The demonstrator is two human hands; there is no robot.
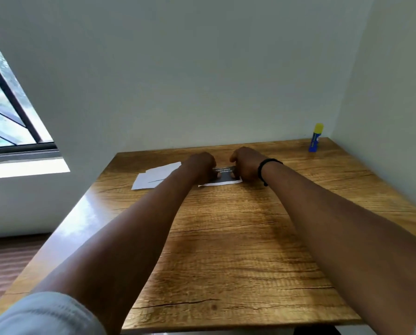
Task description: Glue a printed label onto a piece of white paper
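both hands pressing a dark label onto white paper at the far middle of the table

the label point(223, 176) is dark grey with small white print, lying on the white paper point(220, 183), whose edge shows as a thin border. the left hand point(200, 165) and right hand point(246, 165) have curled fingers, fingertips pressing the label. spare white sheets point(153, 177) lie just left; a blue glue stick point(315, 137), yellow-capped, stands at the far right corner of the wooden table point(226, 250).
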